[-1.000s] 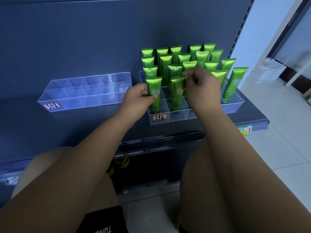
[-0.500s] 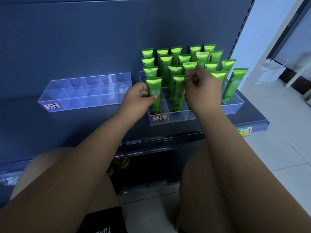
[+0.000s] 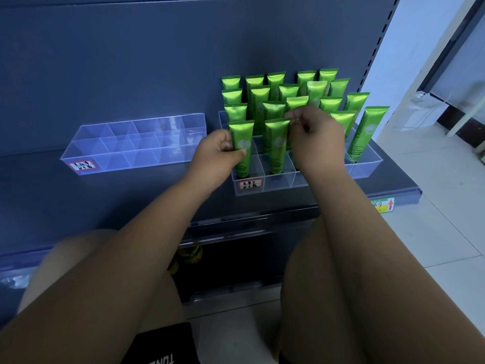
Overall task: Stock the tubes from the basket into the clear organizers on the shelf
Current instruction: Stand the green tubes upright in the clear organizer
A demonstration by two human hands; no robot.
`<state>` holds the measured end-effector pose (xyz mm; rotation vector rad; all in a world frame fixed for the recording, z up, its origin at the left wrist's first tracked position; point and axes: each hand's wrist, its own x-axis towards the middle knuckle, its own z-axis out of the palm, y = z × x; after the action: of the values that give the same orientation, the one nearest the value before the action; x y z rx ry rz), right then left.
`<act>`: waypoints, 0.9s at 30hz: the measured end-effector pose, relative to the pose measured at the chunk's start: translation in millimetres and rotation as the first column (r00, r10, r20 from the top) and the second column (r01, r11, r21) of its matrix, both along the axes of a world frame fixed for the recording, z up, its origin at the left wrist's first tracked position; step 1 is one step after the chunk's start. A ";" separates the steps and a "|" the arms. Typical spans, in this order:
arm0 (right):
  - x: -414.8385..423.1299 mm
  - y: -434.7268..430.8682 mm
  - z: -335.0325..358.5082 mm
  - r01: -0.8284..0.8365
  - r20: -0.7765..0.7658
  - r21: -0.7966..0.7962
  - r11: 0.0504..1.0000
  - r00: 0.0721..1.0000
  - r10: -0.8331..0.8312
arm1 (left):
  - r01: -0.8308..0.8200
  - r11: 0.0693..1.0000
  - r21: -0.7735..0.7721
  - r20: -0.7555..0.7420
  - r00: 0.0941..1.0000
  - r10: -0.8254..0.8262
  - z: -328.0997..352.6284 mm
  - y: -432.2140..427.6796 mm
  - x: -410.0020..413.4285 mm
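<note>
The left hand (image 3: 219, 153) grips the front-left green tube (image 3: 241, 139) from its left side, with the thumb across the tube's face and the fingers curled at its left edge. The tube stands upright in the front corner compartment of the clear organizer (image 3: 278, 185) on the shelf (image 3: 39, 190). Just right of that hand, the neighbouring tube (image 3: 275, 145) stands in the next front compartment. The right hand (image 3: 319, 137) pinches its crimped top corner between thumb and fingertips. Behind both hands the other green tubes (image 3: 288, 91) stand in rows in the rear compartments, some partly hidden by the right hand. To the right of the right hand, a tube marked Chamomile (image 3: 367, 132) leans rightward at the organizer's end. A handwritten label (image 3: 250, 184) sits on the front wall just below the left hand. Well to the left of the left hand lies a second clear organizer (image 3: 136, 145) with its own label (image 3: 82, 165).
</note>
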<state>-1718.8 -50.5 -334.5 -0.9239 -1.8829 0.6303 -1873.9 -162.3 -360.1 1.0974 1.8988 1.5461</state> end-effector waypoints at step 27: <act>-0.2 -6.4 4.2 0.072 0.133 -0.063 0.995 0.989 -0.064 | -0.016 1.000 -0.011 -0.015 1.000 0.016 0.0 0.3 -0.5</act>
<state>-1719.0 -57.0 -330.4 -1.0918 -1.9467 0.6076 -1874.4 -162.0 -360.1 1.0949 1.9287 1.5378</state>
